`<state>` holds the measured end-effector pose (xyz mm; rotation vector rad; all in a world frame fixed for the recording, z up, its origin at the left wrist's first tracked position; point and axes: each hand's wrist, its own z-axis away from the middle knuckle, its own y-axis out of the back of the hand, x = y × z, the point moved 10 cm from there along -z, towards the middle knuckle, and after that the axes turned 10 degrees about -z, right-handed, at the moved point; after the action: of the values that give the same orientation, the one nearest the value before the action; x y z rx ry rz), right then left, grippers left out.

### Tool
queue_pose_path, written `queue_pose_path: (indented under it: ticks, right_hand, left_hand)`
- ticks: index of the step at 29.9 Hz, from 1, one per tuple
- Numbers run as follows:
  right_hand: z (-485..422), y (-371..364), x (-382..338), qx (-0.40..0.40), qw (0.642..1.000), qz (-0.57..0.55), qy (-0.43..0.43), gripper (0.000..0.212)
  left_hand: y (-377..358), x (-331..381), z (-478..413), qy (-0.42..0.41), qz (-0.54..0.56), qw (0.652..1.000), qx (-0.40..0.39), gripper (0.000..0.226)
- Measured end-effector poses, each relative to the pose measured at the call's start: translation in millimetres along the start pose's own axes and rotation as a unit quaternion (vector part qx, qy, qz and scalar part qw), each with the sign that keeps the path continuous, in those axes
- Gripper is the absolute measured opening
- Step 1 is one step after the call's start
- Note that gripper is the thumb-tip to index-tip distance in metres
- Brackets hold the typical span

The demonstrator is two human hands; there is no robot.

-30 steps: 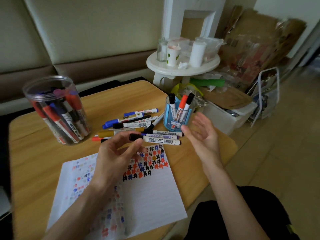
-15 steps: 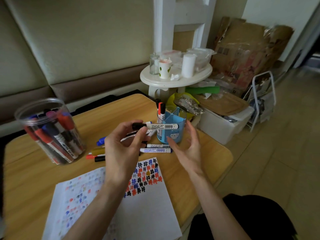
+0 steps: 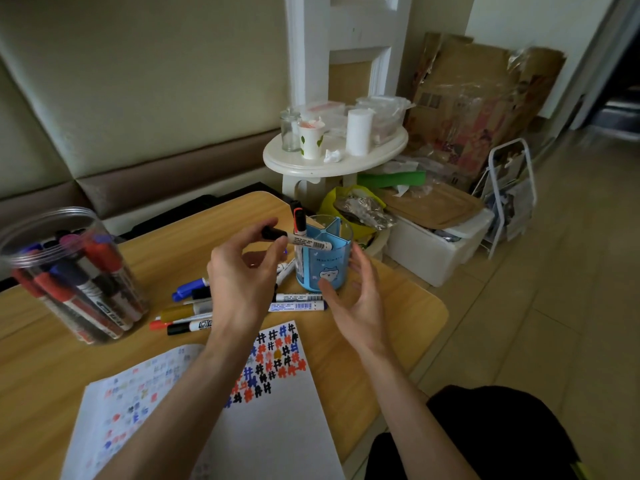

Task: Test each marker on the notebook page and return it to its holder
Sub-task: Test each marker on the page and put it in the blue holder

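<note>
1 view, from the head: the left hand (image 3: 242, 275) is pinching a black-capped marker (image 3: 304, 241) mid-frame, its barrel lying level across the rim of the blue holder (image 3: 323, 268) on the counter (image 3: 398, 306). The right hand (image 3: 356, 303) is hovering open just beside the holder. As I judge it, a marker going in this flat is risking catching the divider or tipping the holder. Compared with 1 second ago, the marker is sitting higher and nearer the holder.

Wood-grain table (image 3: 398, 306); glossy clear plastic jar (image 3: 69, 271).
</note>
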<state>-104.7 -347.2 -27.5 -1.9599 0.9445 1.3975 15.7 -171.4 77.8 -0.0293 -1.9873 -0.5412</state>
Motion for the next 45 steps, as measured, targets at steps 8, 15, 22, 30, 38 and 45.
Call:
queue_pose_path:
  ticks: [8, 15, 22, 30, 38, 45]
  right_hand:
    - [0.9, -1.4, -0.8, -0.010, 1.000, -0.012, 0.000, 0.081]
    - [0.7, 0.1, 2.6, -0.003, 1.000, -0.009, 0.002, 0.079]
    - [-0.5, -0.8, 4.9, -0.004, 1.000, 0.000, 0.009, 0.082]
    - [-3.6, 1.9, 8.7, -0.006, 1.000, 0.011, -0.017, 0.081]
    - [2.0, 6.7, 2.7, 0.029, 0.999, 0.035, -0.013, 0.070]
    - [34.1, 2.7, -17.1, -0.002, 0.993, 0.109, 0.038, 0.026]
  left_hand:
    - [-22.3, 6.0, -14.0, -0.005, 0.033, 0.999, -0.005, 0.029]
    - [-45.0, 4.9, -11.4, -0.006, 0.030, 0.999, -0.036, 0.024]
    - [-17.9, -9.1, 8.7, 0.006, 0.034, 0.998, -0.057, 0.025]
    - [29.7, -64.2, 51.7, 0.052, 0.004, 0.992, -0.119, 0.024]
    - [64.9, -91.8, 74.9, 0.078, 0.019, 0.992, -0.094, 0.020]
    - [72.7, -96.6, 78.4, 0.078, 0.023, 0.993, -0.090, 0.024]
